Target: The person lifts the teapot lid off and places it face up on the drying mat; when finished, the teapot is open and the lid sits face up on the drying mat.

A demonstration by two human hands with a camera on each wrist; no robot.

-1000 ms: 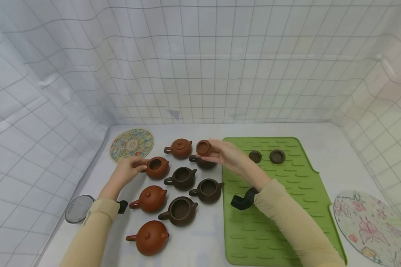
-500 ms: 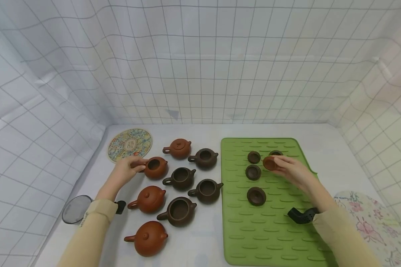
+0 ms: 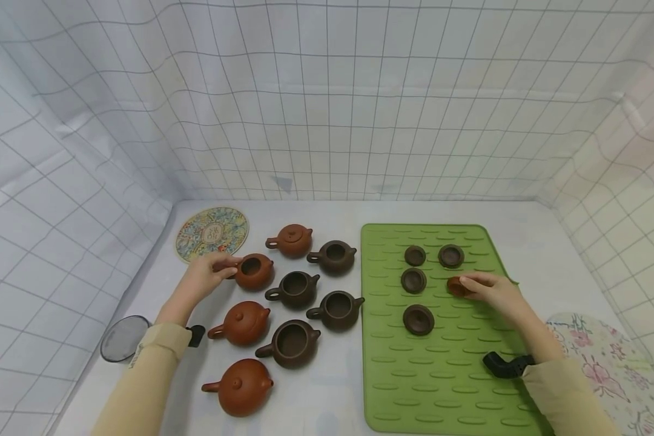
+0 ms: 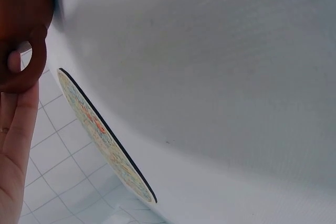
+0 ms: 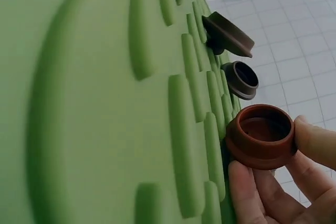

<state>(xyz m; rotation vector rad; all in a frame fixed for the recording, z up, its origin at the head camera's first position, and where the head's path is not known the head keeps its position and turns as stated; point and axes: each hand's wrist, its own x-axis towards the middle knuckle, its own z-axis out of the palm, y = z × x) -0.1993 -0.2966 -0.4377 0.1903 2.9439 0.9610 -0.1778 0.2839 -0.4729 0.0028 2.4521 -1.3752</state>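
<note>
My left hand (image 3: 204, 278) holds the handle of a small red-brown teapot (image 3: 257, 274), whose top is uncovered. In the left wrist view a finger shows through the loop of that handle (image 4: 37, 66). Over the green mat (image 3: 398, 387), my right hand (image 3: 496, 295) pinches a red-brown teapot lid (image 5: 260, 153) between thumb and fingers. Its hollow underside faces up; I cannot tell whether it touches the mat. Several dark brown lids lie around it, among them one lid (image 3: 451, 256) behind it and another lid (image 3: 413, 281) to its left.
Lidless dark teapots (image 3: 296, 289) stand between left hand and mat. Lidded red-brown teapots (image 3: 245, 387) stand in front of and behind the held one. A patterned disc (image 3: 212, 233) lies back left, a flowered round mat (image 3: 599, 357) right, a dark-rimmed clear disc (image 3: 125, 339) left.
My right hand has carried the red-brown lid from above the teapots rightward to the green mat and lowered it among the dark lids. The left hand has stayed on the teapot handle.
</note>
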